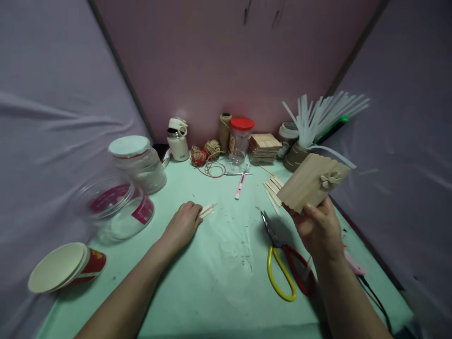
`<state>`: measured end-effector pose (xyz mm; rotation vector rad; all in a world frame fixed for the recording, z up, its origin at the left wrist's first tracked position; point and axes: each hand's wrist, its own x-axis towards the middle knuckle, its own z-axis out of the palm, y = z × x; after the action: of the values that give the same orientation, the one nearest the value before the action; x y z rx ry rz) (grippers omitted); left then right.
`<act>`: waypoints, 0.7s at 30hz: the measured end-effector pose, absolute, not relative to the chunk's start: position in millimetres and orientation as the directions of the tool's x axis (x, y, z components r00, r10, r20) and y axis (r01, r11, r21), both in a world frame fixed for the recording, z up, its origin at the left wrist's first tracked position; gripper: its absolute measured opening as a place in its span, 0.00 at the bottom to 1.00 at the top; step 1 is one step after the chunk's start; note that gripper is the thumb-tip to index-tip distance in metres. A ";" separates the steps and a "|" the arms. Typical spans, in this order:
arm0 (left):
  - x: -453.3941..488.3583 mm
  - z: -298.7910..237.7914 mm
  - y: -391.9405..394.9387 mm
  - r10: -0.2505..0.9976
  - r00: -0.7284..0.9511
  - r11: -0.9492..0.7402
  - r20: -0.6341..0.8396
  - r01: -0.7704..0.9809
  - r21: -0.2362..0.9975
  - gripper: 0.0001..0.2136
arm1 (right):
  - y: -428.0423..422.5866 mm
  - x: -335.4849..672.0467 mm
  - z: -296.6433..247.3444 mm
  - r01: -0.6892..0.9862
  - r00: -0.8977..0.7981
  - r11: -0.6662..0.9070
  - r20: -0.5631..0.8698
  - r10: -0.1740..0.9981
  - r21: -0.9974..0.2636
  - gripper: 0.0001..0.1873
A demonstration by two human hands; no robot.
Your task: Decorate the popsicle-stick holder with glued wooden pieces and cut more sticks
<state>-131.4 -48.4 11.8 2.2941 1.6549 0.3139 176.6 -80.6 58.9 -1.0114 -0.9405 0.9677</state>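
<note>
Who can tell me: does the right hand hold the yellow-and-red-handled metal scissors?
No, the right hand holds a pale, scalloped wooden panel.

Tilted scalloped panel (308,184) — pale sticks (206,211)

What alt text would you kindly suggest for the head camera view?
A right hand holds up a wooden panel bearing a flower-like ornament; the left hand touches pale sticks on a green table. Scissors lie nearer the right hand.
</note>
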 end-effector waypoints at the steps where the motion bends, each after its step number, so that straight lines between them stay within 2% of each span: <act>1: -131.7 9.3 -41.1 0.950 0.312 -0.298 0.016 0.889 0.348 0.09 | -81.4 182.4 60.1 -0.168 0.299 0.232 0.175 0.938 -0.958 0.28; 4: -129.2 8.6 -19.3 0.962 0.268 -0.271 0.053 0.912 0.307 0.10 | -83.2 194.1 58.9 -0.159 0.311 0.195 0.138 0.940 -0.968 0.31; 6: -121.4 14.3 -10.7 0.975 0.188 -0.216 0.116 0.917 0.334 0.13 | -84.2 194.9 56.4 -0.171 0.282 0.136 0.084 0.956 -0.976 0.32; 7: -115.0 18.4 -9.5 0.977 0.153 -0.201 0.150 0.898 0.391 0.15 | -85.0 192.7 55.1 -0.167 0.252 0.099 0.055 0.966 -0.981 0.32; 9: -97.7 27.4 -14.4 0.975 0.146 -0.221 0.170 0.761 0.611 0.23 | -86.8 183.0 52.3 -0.145 0.158 0.015 -0.008 0.987 -0.989 0.33; 10: -87.4 31.4 -19.8 0.973 0.184 -0.225 0.140 0.621 0.751 0.27 | -87.8 175.9 50.7 -0.132 0.098 -0.026 -0.039 0.994 -0.991 0.34; 12: -66.5 36.8 -34.1 0.953 0.302 -0.068 -0.008 0.241 0.968 0.32 | -89.5 159.1 46.6 -0.113 -0.022 -0.097 -0.095 0.995 -0.989 0.33; 14: -49.0 37.8 -48.2 0.885 0.455 0.145 -0.100 -0.064 0.987 0.38 | -89.8 142.3 41.5 -0.083 -0.111 -0.135 -0.126 0.986 -0.987 0.33; 15: -42.9 36.8 -53.7 0.870 0.476 0.211 -0.124 -0.133 0.968 0.38 | -89.5 135.1 38.9 -0.061 -0.134 -0.136 -0.127 0.983 -0.989 0.33; 17: -36.7 33.4 -60.3 0.889 0.424 0.262 -0.173 -0.160 0.952 0.36 | -88.3 125.6 34.2 -0.005 -0.166 -0.121 -0.118 0.979 -0.993 0.34; 21: -43.6 27.2 -55.8 0.952 0.242 0.219 -0.189 -0.103 0.970 0.32 | -88.4 128.5 27.0 0.168 -0.172 -0.068 -0.097 0.980 -0.983 0.40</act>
<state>-43.6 -55.8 27.2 1.0674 1.0392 0.9495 128.5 -88.4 27.0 -1.3016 -1.4250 1.3253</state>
